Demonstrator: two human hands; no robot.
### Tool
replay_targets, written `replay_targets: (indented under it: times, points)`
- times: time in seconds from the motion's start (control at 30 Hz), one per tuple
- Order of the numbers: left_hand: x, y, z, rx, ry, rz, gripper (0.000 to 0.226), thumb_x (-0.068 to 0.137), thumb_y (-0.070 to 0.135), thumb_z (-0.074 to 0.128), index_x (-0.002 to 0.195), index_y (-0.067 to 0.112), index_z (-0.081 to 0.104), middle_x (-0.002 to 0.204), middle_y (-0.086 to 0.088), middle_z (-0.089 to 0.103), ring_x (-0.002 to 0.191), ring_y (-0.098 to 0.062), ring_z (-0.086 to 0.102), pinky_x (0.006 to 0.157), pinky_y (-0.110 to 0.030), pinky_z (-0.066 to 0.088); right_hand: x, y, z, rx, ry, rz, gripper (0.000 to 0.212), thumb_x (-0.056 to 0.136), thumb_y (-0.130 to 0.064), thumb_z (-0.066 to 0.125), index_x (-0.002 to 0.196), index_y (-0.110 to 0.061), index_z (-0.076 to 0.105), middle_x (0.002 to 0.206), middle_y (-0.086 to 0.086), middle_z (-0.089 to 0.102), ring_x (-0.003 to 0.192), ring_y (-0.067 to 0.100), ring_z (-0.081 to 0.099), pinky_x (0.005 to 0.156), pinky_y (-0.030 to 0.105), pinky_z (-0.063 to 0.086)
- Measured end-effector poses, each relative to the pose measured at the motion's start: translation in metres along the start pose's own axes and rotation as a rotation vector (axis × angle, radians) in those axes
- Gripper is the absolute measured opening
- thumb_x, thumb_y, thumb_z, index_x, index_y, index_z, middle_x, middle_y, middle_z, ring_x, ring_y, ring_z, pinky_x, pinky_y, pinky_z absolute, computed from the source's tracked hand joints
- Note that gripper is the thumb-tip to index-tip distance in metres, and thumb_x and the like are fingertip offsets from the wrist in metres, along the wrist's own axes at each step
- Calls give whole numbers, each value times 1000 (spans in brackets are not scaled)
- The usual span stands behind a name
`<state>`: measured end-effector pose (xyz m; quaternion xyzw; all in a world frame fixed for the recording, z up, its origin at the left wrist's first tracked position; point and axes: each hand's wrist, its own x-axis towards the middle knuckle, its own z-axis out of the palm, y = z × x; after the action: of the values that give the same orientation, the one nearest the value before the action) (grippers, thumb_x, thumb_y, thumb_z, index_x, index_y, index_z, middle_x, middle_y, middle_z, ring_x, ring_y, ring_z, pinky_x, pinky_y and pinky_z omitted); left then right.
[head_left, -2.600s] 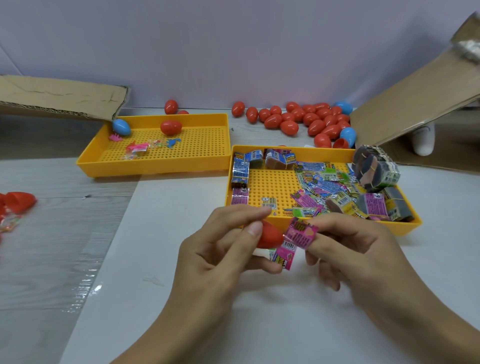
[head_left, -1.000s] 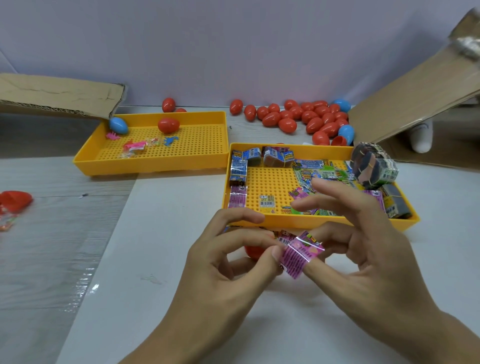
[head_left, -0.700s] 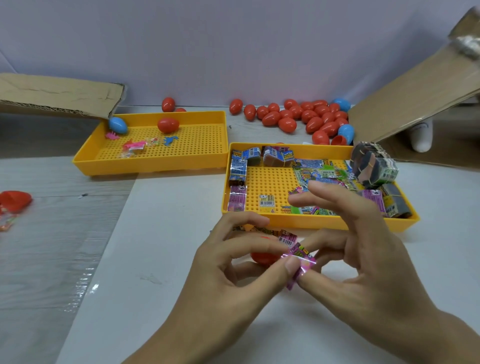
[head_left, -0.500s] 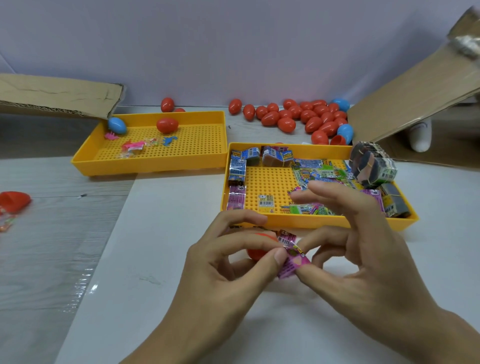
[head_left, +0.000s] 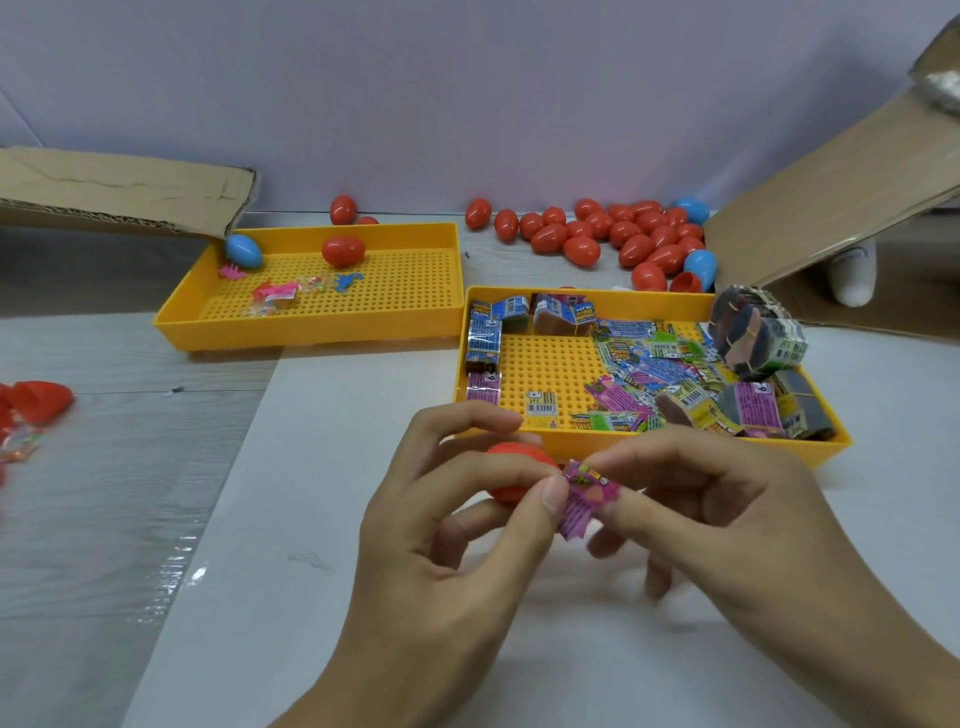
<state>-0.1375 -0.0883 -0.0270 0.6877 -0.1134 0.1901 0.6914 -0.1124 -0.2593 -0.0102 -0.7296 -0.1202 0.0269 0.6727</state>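
Both hands work over the white table (head_left: 311, 545), just in front of the near tray (head_left: 675, 451). The left hand (head_left: 441, 535) cups a red egg half (head_left: 511, 470) in curled fingers, its thumb pinching the pink paper slip (head_left: 584, 496). The right hand (head_left: 727, 519) grips the slip's other side betw. thumb & forefinger, the slip folded small right at the shell. Risk, as judged here: the springy fold pops open or skids off the rim when pushed in, or the shell slips from its loose cup & rolls. Count: 2 yellow trays incl. the far tray (head_left: 311, 332); 3 blue eggs (head_left: 243, 250); 1 red egg (head_left: 343, 250) in the far tray; approx. two dozen in the egg pile (head_left: 597, 234), too bunched for an exact tally.
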Motion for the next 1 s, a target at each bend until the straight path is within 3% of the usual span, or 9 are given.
replay_targets:
  times: [0.13, 0.2, 0.33, 0.4, 0.5, 0.63, 0.8, 1.0]
  points:
    - [-3, -2, 2, 5, -37, -1, 5, 81, 22, 71, 84, 18, 74, 111, 2, 58, 104, -29, 67, 72, -29, 60, -2, -1, 5, 26, 35, -84, 21, 73, -12, 82, 86, -28, 80, 76, 1, 75, 58, 11, 66, 43, 27, 52]
    - [-3, -1, 2, -9, -49, -23, 6, 80, 23, 71, 83, 19, 74, 110, 4, 59, 103, -26, 67, 72, -29, 60, -3, -2, 6, 41, 62, -114, 17, 71, -18, 78, 85, -27, 81, 77, 2, 75, 59, 12, 67, 43, 27, 52]
    - [-2, -3, -2, -97, -71, -73, 15, 82, 13, 67, 93, 16, 77, 110, -3, 60, 108, -27, 64, 76, -34, 62, -4, 2, 5, -132, 113, -214, 19, 76, -14, 82, 85, -30, 81, 79, -5, 74, 61, 14, 67, 43, 22, 51]
    - [-1, -4, -2, -74, -55, -78, 24, 84, 2, 68, 100, 18, 77, 109, -2, 62, 106, -28, 65, 75, -33, 62, -4, 2, 3, -220, 114, -272, 16, 76, -20, 75, 88, -28, 81, 80, -7, 73, 64, 15, 66, 43, 22, 52]
    - [-1, -3, -1, -44, -30, -111, 30, 80, 9, 74, 105, 26, 75, 105, 0, 67, 104, -24, 67, 71, -31, 63, -3, 1, 1, -284, 105, -324, 16, 80, -23, 71, 93, -26, 78, 83, -9, 73, 71, 16, 67, 43, 25, 52]
    - [0, -2, -3, -50, -58, -134, 31, 75, 24, 78, 106, 26, 76, 108, -2, 68, 106, -26, 67, 73, -31, 62, -2, 1, 0, -281, 88, -321, 15, 81, -22, 73, 95, -25, 78, 85, -10, 71, 73, 17, 67, 42, 29, 50]
    - [0, -5, -4, -104, -104, -174, 46, 76, 4, 76, 117, 24, 73, 111, 0, 66, 108, -25, 68, 79, -26, 60, -2, 2, 0, -292, 97, -311, 14, 81, -24, 73, 95, -24, 78, 86, -8, 71, 74, 18, 66, 39, 34, 47]
    - [0, -5, -4, -99, -113, -194, 42, 75, 10, 79, 114, 23, 74, 108, 0, 68, 104, -23, 70, 78, -27, 60, -1, 0, 0, -273, 68, -327, 16, 81, -35, 67, 92, -30, 78, 87, -9, 70, 75, 17, 66, 38, 29, 46]
